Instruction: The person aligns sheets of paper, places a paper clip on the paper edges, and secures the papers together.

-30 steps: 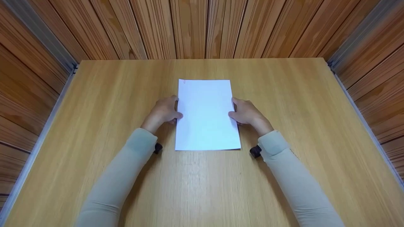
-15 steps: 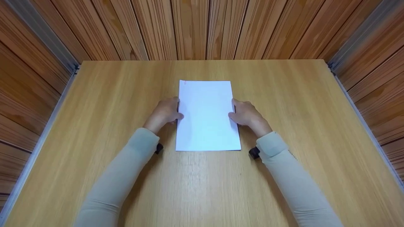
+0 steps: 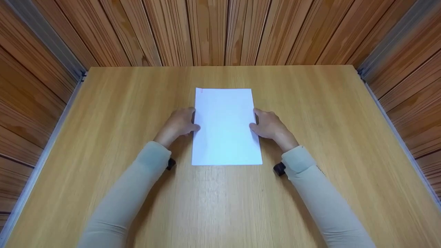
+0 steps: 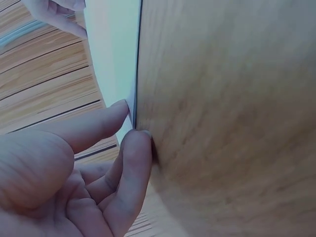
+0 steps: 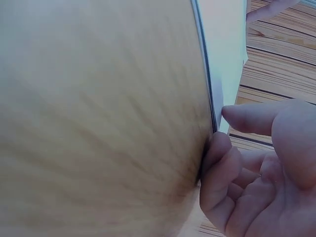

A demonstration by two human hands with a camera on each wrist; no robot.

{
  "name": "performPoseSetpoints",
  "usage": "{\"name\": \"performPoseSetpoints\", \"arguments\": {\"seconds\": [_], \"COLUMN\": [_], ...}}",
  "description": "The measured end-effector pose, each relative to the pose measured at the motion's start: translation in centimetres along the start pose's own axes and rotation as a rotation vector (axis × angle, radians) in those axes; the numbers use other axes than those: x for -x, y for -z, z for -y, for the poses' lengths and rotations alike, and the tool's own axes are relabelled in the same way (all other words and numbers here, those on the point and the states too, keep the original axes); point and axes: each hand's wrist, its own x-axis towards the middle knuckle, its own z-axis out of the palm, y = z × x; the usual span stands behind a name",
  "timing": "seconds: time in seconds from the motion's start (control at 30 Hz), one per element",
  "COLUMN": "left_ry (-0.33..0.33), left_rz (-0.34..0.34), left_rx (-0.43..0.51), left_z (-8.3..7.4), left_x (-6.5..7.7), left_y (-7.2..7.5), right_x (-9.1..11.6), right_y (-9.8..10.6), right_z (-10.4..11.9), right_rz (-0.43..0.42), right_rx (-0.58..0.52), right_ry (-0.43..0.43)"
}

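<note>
A thin stack of white paper [image 3: 224,137] lies lengthwise at the middle of the wooden table, with a small red mark like a paper clip [image 3: 201,90] at its far left corner. My left hand [image 3: 179,122] pinches the stack's left edge; in the left wrist view its thumb [image 4: 106,121] rests on top and curled fingers sit against the edge. On the opposite side my right hand [image 3: 270,124] pinches the right edge. The right wrist view shows that thumb [image 5: 252,118] on the upper face, curled fingers at the edge, and more than one layer there.
Brown wood-plank walls [image 3: 206,31] stand behind the table [image 3: 220,206] and at both sides. Grey metal strips [image 3: 43,156] run along the table's side edges. A small black device [image 3: 279,169] sticks out below the right sleeve, and another [image 3: 171,164] below the left.
Both hands keep their pinch on the paper's sides. The near edge, where a dark line showed at the right corner a second ago, looks more even now. The hands have barely moved.
</note>
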Motion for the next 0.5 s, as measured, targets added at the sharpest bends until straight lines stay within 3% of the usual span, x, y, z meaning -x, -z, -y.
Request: {"name": "performPoseSetpoints", "arguments": {"seconds": [0.2, 0.5], "left_ry": [-0.024, -0.229], "left_rz": [-0.012, -0.174], "left_rx": [0.021, -0.021], "left_z": [0.8, 3.4], "left_x": [0.6, 2.5], "left_y": [0.5, 1.7], "right_x": [0.6, 2.4], "right_y": [0.1, 1.2], "right_z": [0.0, -1.5], "right_rz": [-0.029, -0.075], "right_rx": [-0.025, -0.046], "right_ry": [0.006, 0.103]}}
